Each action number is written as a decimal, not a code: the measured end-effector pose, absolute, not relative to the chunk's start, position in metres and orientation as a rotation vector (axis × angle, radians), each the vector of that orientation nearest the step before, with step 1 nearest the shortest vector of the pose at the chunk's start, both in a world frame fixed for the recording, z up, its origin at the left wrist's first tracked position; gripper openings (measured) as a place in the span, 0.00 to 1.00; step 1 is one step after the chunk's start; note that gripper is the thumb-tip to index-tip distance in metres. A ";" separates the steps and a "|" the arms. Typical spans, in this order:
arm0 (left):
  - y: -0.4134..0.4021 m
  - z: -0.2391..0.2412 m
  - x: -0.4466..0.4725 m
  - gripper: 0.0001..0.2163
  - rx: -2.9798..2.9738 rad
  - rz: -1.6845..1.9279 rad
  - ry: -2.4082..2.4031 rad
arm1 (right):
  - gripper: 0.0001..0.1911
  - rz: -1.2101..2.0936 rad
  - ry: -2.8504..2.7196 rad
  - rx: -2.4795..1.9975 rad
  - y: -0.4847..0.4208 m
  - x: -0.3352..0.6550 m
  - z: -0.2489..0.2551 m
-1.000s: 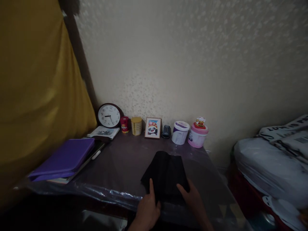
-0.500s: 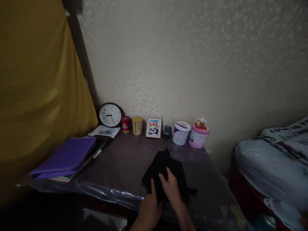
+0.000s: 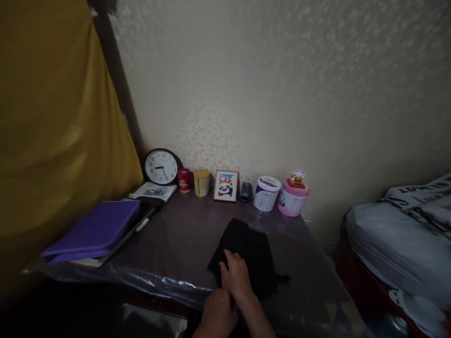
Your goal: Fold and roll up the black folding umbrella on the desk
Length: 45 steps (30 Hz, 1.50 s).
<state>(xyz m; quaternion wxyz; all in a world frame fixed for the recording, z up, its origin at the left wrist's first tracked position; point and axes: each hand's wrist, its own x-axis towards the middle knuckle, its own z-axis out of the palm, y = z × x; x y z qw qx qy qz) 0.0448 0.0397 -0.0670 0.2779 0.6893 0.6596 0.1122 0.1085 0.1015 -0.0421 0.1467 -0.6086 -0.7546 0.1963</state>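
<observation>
A black cloth item (image 3: 255, 253) lies on the dark table, its kind unclear; a thin strap or cord sticks out at its right side. My right hand (image 3: 237, 278) rests on the middle of the cloth, palm down, with its fingers stretched out and slightly bent. Just below it, at the table's near edge, my left hand (image 3: 218, 310) is curled closed at the near part of the cloth. My right hand and wrist partly cover the left fingers, and the near edge of the cloth is in shadow.
Along the wall stand a clock (image 3: 161, 166), a red tin (image 3: 184, 181), a yellow ribbed container (image 3: 201, 183), a framed panda picture (image 3: 226, 186), a small dark object (image 3: 245, 191) and two tubs (image 3: 267, 193). Purple folders (image 3: 95, 227) lie left. Plastic-wrapped bundles (image 3: 398, 239) sit right.
My right hand has moved left and down across the cloth, towards my left hand. The left index finger, stretched out before, is now curled in. The cloth's far tip has flattened.
</observation>
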 end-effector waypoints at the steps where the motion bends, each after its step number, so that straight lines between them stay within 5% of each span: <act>1: 0.038 -0.069 0.043 0.20 1.837 0.336 1.760 | 0.22 0.558 -2.185 -1.738 0.100 0.109 -0.043; 5: 0.031 -0.077 0.025 0.24 1.745 0.584 1.535 | 0.16 0.439 -2.207 -1.582 0.096 0.114 -0.050; 9: 0.034 -0.071 -0.001 0.13 1.676 0.765 1.477 | 0.07 0.332 -2.241 -1.393 0.091 0.119 -0.059; 15: 0.070 -0.057 -0.005 0.16 1.764 1.037 1.423 | 0.09 0.346 -2.254 -1.267 0.087 0.124 -0.067; 23: 0.132 -0.083 0.017 0.23 1.835 0.923 1.114 | 0.11 0.451 -2.189 -1.230 0.086 0.125 -0.064; 35: 0.189 -0.101 0.012 0.24 1.973 0.866 1.385 | 0.07 0.369 -2.210 -1.280 0.086 0.125 -0.062; 45: 0.088 -0.084 0.017 0.23 1.770 0.999 1.531 | 0.09 0.380 -2.211 -1.313 0.087 0.127 -0.070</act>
